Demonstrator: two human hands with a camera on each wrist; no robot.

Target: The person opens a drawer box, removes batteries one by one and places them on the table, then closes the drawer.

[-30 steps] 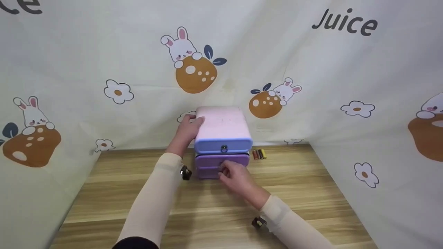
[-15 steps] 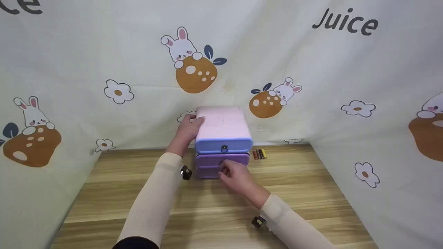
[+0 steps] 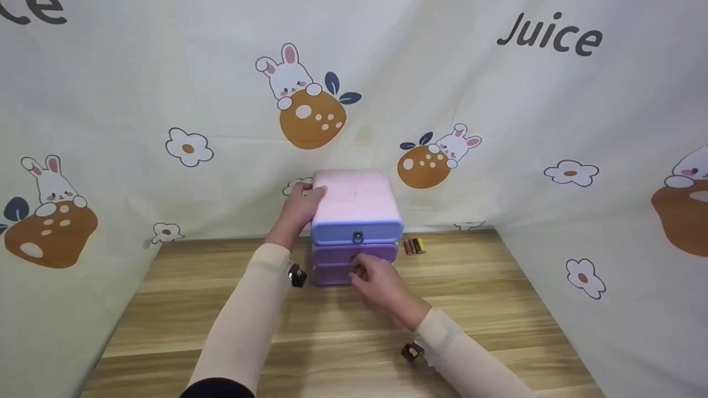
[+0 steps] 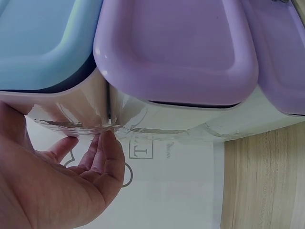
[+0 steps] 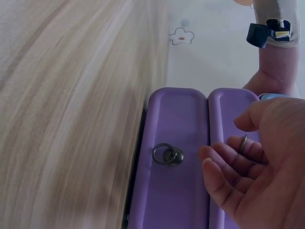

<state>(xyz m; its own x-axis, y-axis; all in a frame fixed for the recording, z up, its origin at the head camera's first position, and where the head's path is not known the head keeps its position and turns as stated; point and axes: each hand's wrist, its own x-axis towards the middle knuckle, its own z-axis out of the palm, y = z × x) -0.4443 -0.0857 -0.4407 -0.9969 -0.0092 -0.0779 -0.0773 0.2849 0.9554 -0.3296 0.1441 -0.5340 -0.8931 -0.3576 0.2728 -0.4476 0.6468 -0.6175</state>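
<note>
A small drawer box [image 3: 354, 193] has a pink top, a blue upper drawer [image 3: 332, 234] and two purple drawers below. My left hand [image 3: 300, 209] holds its left side near the top, thumb over the edge; the left wrist view shows bent fingers [image 4: 112, 157] against the side wall. My right hand [image 3: 381, 282] is at the middle purple drawer [image 3: 332, 255]. In the right wrist view its fingers curl at that drawer's metal ring pull [image 5: 244, 143]. The bottom purple drawer [image 5: 164, 191] has its own ring pull [image 5: 164, 153], hanging free.
Several batteries [image 3: 415, 246], reddish, dark and yellow, lie in a row on the wooden table [image 3: 332, 342], right of the box. A printed cloth [image 3: 232, 110] hangs behind and along both sides.
The dark gap above the middle purple drawer has closed as that drawer went slightly inward, with my right hand at its pull. My left hand stays on the box.
</note>
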